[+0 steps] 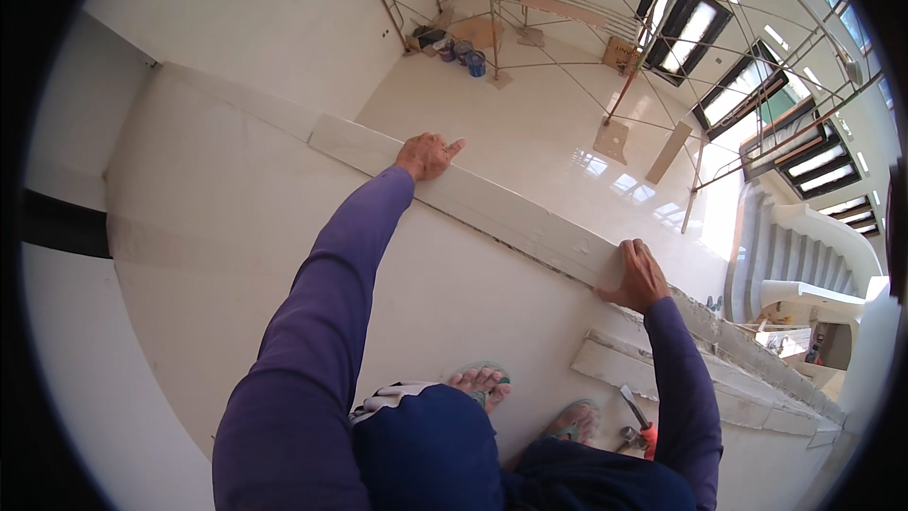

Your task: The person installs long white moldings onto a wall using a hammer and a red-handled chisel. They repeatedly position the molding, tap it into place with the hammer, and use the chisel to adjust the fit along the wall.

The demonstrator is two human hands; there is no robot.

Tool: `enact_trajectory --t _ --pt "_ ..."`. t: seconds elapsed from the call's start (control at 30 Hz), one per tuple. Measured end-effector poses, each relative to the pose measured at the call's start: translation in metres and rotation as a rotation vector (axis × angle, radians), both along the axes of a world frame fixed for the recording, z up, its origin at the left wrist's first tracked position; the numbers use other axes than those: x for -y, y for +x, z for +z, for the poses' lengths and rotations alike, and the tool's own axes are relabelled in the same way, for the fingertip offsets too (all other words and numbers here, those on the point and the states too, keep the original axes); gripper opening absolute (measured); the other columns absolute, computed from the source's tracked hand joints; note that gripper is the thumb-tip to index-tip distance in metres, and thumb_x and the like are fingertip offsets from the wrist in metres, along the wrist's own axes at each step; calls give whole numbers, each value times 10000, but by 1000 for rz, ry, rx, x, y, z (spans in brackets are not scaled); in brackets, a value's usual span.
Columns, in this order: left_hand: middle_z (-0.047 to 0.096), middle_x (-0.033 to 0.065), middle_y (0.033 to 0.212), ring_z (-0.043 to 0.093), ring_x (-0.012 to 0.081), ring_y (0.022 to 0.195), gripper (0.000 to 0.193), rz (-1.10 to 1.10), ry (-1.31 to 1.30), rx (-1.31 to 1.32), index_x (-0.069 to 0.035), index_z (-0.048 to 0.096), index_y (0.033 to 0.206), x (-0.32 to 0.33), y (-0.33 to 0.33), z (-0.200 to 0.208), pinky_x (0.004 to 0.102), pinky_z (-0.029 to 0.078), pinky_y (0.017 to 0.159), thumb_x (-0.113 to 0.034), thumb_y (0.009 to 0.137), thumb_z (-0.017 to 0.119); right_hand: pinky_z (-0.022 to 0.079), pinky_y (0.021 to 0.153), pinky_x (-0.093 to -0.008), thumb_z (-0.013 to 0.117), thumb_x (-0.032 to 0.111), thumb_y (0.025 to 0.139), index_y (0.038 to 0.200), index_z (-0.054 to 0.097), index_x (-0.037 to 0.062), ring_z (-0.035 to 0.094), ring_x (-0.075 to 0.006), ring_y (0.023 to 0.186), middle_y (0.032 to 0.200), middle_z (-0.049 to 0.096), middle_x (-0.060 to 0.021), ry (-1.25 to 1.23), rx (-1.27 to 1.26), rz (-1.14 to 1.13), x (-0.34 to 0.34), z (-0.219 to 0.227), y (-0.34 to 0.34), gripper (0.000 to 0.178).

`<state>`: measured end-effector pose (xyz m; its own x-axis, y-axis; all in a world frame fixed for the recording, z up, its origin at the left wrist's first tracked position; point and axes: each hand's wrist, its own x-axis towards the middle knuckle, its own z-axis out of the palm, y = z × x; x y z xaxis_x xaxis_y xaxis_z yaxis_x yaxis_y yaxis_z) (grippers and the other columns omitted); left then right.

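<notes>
While both hands press flat on a long white tile strip [473, 197] at a ledge edge, left hand [427, 155] open, right hand [641, 274] gripping its end, blue buckets [468, 57] sit under scaffolding [567, 28] on the glossy floor [530, 123] below.

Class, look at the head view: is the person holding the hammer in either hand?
No, both the left hand and right hand rest on the long white slab, while the hammer lies by the feet.
</notes>
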<state>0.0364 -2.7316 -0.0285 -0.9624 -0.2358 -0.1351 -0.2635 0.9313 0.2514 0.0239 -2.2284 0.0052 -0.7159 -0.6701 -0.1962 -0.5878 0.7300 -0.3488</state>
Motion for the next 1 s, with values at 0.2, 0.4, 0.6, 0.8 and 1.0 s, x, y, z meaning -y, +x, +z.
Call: enact_trajectory --t 0.2,0.4,0.6,0.8,1.0 --pt "702 267 756 704 464 811 825 -30 14 -81 10 692 682 -2 12 13 531 559 811 -670 1071 431 539 989 -464 962 422 650 1222 538 -15 597 -381 1152 1172 576 -209 -5 -10 -10 -3 -1 0 835" --pt "672 235 719 666 439 733 802 -20 39 -134 -7 645 659 7 35 10 531 521 690 -668 1067 443 544 948 -467 956 294 709 1234 555 32 615 -387 1125 1145 604 -176 -61 34 -28 2 11 3 711" --pt "579 167 681 604 401 684 606 -121 50 -450 -35 560 667 11 71 8 527 474 639 -482 1076 556 528 899 -483 804 87 857 1162 596 17 631 -402 1063 1075 620 -185 -245 12 -17 -9 19 32 375" --pt "603 127 835 610 354 907 392 -25 -46 -554 -64 590 740 -2 114 24 478 468 856 -352 989 684 513 876 -493 759 23 860 1090 619 17 619 -417 1018 1033 610 -180 -365 6 -64 -17 21 86 269" --pt "484 221 1244 502 362 1160 561 604 -204 -811 -35 533 1265 -45 176 14 511 397 1040 -335 875 803 514 863 -481 737 -40 775 1041 635 52 606 -398 985 996 610 -142 -400 -99 -63 -14 11 136 300"
